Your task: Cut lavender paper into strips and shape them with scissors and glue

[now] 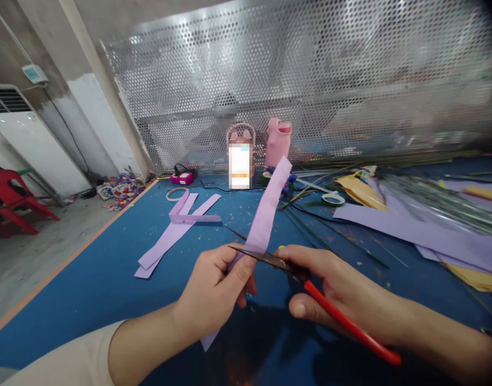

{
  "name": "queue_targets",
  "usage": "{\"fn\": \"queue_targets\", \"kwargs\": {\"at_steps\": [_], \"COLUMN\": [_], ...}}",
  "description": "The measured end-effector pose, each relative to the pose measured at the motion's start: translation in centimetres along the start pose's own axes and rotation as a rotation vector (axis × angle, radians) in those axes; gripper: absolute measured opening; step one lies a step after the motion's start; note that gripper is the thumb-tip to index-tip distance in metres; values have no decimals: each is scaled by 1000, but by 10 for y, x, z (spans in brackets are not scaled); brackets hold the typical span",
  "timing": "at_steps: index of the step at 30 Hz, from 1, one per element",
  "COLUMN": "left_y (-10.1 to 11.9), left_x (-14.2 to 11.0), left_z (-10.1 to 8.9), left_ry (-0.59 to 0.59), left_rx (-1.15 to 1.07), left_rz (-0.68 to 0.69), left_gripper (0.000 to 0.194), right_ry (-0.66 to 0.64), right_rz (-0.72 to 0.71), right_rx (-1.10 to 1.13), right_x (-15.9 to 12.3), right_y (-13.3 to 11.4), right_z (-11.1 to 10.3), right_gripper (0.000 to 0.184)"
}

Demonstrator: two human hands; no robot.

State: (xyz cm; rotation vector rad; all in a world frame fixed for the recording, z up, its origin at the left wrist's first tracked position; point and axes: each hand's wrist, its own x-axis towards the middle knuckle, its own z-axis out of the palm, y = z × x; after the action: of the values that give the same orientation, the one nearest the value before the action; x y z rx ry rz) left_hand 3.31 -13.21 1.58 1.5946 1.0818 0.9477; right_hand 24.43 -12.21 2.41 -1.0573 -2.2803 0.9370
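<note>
My left hand pinches a lilac paper strip between thumb and fingers. The strip rises above the hand, and its lower end hangs out below. My right hand is closed around scissors with red handles. Their dark blades are parted and reach across the strip just above my left thumb. More lilac strips lie on the table to the left, one of them folded at an angle.
On the blue table are a phone, a pink pouch, a magenta box and tape rolls. Green stems, lilac sheets and yellow paper lie at right. A perforated metal panel stands behind.
</note>
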Motion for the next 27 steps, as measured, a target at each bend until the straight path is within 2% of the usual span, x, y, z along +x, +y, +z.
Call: {"fn": "queue_targets", "kwargs": {"at_steps": [17, 27], "left_y": [2, 1], "left_x": [-1, -1], "left_z": [-1, 0], "left_ry": [-20, -12], "left_rx": [22, -13], "left_rz": [5, -2], "left_gripper": [38, 38], "right_ry": [-73, -38], "right_rz": [11, 20], "right_rx": [54, -1], "right_x": [-2, 0], "right_y": [-1, -2], "right_z": [-1, 0], "right_gripper": [58, 50]}}
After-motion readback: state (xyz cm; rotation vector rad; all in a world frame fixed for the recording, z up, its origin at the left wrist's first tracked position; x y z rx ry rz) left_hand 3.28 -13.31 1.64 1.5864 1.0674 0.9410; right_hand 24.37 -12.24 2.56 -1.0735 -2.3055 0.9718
